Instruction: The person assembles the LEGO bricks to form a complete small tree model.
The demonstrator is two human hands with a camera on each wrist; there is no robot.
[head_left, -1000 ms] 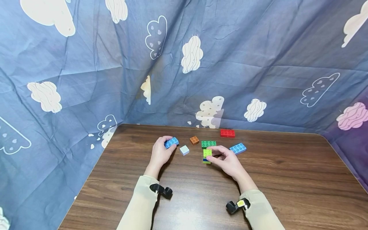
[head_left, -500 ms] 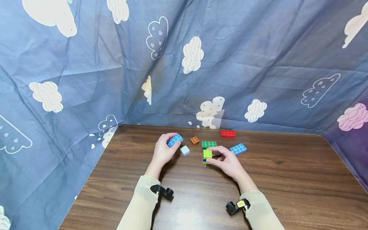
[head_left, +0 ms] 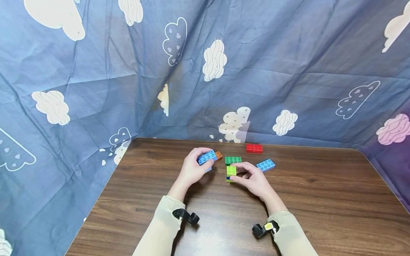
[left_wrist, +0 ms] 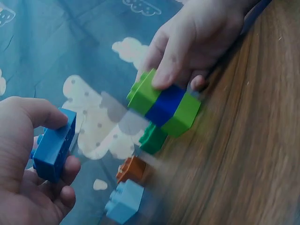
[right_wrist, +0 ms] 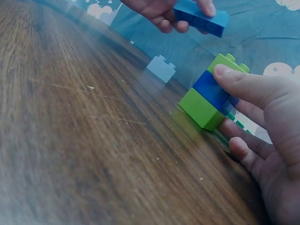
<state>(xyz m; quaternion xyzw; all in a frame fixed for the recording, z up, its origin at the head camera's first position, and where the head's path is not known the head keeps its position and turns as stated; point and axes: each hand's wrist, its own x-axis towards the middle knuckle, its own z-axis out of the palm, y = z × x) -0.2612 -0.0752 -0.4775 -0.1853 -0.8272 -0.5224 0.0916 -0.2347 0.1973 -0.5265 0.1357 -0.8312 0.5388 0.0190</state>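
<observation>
1. Two hands are busy over the table (head_left: 320, 185), each with a thing in its grip.
2. On the left, the left hand (head_left: 192, 170) pinches a blue brick (head_left: 207, 156) between thumb and fingers, studs up, raised above the table and apart from the stack (head_left: 231, 171).
3. To its right, the right hand (head_left: 254, 180) grips that stack, thumb on the near side, fingers behind. It stands lime, dark blue, lime, studs up; whether its base touches the table is hard to tell.
4. Around them lie a pale brick (right_wrist: 161, 69), mostly hidden below the left hand in the head view, an orange brick (head_left: 219, 155), a green brick (head_left: 233, 160) just beyond the stack, a red brick (head_left: 254, 148) at the far edge, and a second blue brick (head_left: 266, 165) beside the right hand.
5. Building seems the step in hand, the held brick not yet joined to anything.
6. Adding it to the stack would call for a steady right hand, lined-up studs and a firm downward press.
</observation>
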